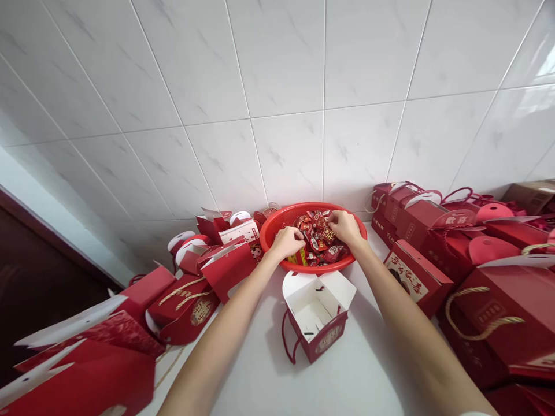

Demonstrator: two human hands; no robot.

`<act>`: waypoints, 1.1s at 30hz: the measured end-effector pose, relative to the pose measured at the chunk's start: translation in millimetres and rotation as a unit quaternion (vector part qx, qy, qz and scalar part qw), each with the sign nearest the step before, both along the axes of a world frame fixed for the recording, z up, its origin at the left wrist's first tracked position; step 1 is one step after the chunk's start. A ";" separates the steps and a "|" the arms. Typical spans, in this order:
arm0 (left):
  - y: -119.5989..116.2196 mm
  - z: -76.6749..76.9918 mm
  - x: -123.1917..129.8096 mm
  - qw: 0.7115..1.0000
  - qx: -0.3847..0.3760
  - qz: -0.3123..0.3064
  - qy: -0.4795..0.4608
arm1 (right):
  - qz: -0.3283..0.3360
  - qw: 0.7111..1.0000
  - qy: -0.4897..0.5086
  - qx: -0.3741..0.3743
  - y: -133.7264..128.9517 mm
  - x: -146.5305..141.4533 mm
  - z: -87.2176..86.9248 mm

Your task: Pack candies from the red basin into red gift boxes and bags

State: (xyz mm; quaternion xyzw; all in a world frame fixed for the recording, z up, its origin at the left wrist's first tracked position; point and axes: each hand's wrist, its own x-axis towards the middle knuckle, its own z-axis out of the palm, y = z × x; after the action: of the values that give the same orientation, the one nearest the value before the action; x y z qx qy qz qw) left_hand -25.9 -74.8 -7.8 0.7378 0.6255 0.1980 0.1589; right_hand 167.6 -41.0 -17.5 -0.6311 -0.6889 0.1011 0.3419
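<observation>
My left hand (286,242) is at the left side of a red plastic basket (269,230), its fingers curled together above wrapped sweets (319,238). At the right side of the basket, my right hand (345,226) has its fingers bent down and pinched close to the sweets. What either hand holds, if anything, is hidden by the fingers. In front of the basket, between my forearms, stands a dark red gift box (326,342) with its white flaps open and a cord handle hanging at its left. Its white inside shows.
Red gift boxes (232,268) crowd the left side of the white table (269,375). More red boxes (511,300) with rope handles are stacked on the right. A tiled wall (286,162) rises behind the basket. A cardboard box (531,196) is at the far right.
</observation>
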 end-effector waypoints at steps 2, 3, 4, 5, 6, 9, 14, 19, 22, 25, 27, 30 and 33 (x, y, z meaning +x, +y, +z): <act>1.7 -0.8 0.7 1.000 -0.021 0.006 0.003 | 0.006 1.000 -0.008 -0.006 -0.5 0.1 -0.4; 2.9 -1.2 1.4 1.000 -0.028 0.006 0.006 | 0.009 1.000 -0.011 -0.005 -0.5 0.2 -0.8; 4.2 -1.7 2.4 0.999 -0.031 0.004 0.008 | 0.012 1.000 -0.016 -0.002 -0.5 0.2 -1.3; 5.5 -2.2 3.6 0.999 -0.034 -0.001 0.011 | 0.016 1.000 -0.022 0.004 -0.5 0.1 -1.7; 6.9 -2.6 5.1 0.999 -0.039 -0.006 0.013 | 0.017 0.999 -0.030 0.013 -0.6 0.0 -2.0; 10.9 -4.1 9.7 0.998 -0.049 -0.023 0.018 | 0.025 0.997 -0.055 0.044 -1.5 -1.0 -2.2; 15.2 -5.9 11.6 1.000 -0.012 -0.019 0.002 | 0.110 0.990 -0.035 0.080 -1.5 -3.2 -3.1; 13.5 -5.8 10.1 0.981 0.089 -0.091 -0.149 | 0.261 0.958 0.098 0.067 -2.2 -3.1 -7.3; 13.2 -8.4 10.2 0.963 0.097 -0.151 -0.203 | 0.313 0.932 0.176 0.045 -4.4 -1.0 -7.6; 14.2 -11.6 10.8 0.964 0.070 -0.138 -0.217 | 0.299 0.932 0.203 0.028 -5.3 1.7 -6.2; 14.6 -12.3 11.4 0.971 0.035 -0.111 -0.208 | 0.272 0.938 0.212 0.026 -4.8 3.4 -5.7; 14.3 -10.8 12.1 0.988 -0.037 -0.084 -0.125 | 0.224 0.938 0.263 0.034 -3.6 5.7 -6.5; 13.7 -9.0 12.5 0.992 -0.086 -0.087 0.003 | 0.189 0.932 0.309 0.020 -2.9 7.7 -8.4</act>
State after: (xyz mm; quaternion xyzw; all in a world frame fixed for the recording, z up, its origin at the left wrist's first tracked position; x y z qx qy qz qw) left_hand -13.4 -61.2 -16.8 0.7735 0.5742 0.1265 0.2365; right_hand 175.4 -43.9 -25.9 -0.4203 -0.6576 0.3401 0.5247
